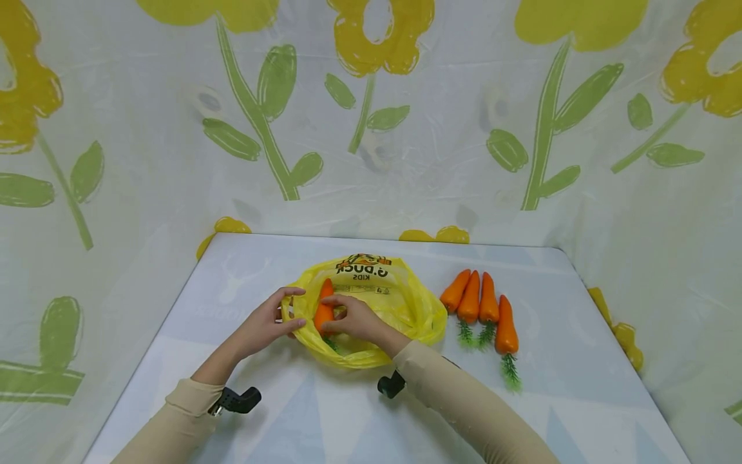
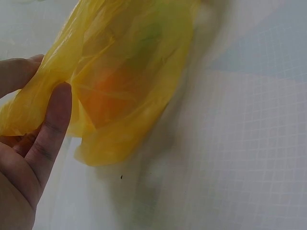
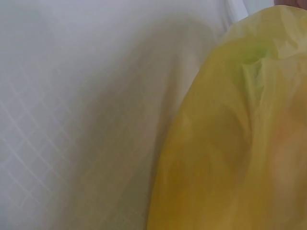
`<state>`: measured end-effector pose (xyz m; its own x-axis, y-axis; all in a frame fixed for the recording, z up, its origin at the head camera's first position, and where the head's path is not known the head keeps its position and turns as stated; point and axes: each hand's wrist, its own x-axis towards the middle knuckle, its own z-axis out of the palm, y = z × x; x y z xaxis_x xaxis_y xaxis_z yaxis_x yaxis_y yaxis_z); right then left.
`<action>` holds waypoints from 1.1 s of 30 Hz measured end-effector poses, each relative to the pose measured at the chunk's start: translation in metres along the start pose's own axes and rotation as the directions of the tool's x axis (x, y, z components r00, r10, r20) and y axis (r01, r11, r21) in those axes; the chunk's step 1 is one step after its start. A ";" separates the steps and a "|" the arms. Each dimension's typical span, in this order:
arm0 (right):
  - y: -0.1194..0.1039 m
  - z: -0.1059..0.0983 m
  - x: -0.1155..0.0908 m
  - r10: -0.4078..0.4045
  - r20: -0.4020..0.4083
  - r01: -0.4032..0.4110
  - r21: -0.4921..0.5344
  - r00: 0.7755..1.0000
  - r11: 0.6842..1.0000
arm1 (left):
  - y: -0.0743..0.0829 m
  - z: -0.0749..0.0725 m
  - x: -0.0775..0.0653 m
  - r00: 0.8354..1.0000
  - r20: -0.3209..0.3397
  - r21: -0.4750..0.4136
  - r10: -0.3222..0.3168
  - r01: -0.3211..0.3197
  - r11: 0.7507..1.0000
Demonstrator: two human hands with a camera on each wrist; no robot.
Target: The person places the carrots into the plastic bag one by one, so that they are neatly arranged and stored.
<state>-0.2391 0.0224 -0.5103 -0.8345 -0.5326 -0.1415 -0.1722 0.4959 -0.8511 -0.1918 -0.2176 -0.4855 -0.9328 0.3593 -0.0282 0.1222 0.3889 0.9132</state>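
Observation:
A yellow plastic bag (image 1: 428, 309) lies with its mouth spread wide on the table. My left hand (image 1: 269, 324) holds the bag's left rim between thumb and fingers; the left wrist view shows the thin film (image 2: 53, 72) caught there. Inside the bag mouth, near that left rim, is an orange carrot (image 1: 323, 314) with its tip pointing away from me. My right hand (image 1: 355, 319) reaches in over the near rim and pinches this carrot from its right side. In the right wrist view the bag (image 3: 206, 167) hides most of that hand.
Several more carrots lie right of the bag: three side by side, among them one carrot (image 1: 489, 299), and another carrot (image 1: 507, 328) slightly apart. Their green tops point toward me. The pale table (image 1: 243, 425) meets a flower-print curtain (image 1: 440, 161) at the back and sides.

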 end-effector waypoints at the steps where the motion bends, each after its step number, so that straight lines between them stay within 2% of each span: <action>1: 0.000 0.000 0.000 -0.004 0.001 0.005 -0.006 1.000 1.000 | 0.000 0.000 0.000 1.000 0.001 0.000 0.000 0.000 1.000; 9: 0.000 0.001 0.002 -0.041 0.005 0.041 -0.002 0.999 0.999 | -0.003 0.000 0.002 1.000 -0.008 0.009 -0.003 0.003 1.000; 19: -0.003 -0.006 0.000 -0.033 -0.014 0.032 -0.053 0.999 0.998 | -0.003 0.000 0.002 1.000 -0.010 0.007 -0.013 0.013 1.000; 33: 0.000 -0.012 -0.004 -0.021 -0.015 0.021 -0.015 1.000 1.000 | -0.003 0.002 0.002 1.000 -0.011 0.003 -0.020 0.020 1.000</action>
<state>-0.2417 0.0323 -0.5036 -0.8382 -0.5329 -0.1159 -0.1977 0.4949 -0.8462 -0.1932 -0.2165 -0.4888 -0.9388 0.3419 -0.0419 0.1046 0.3988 0.9111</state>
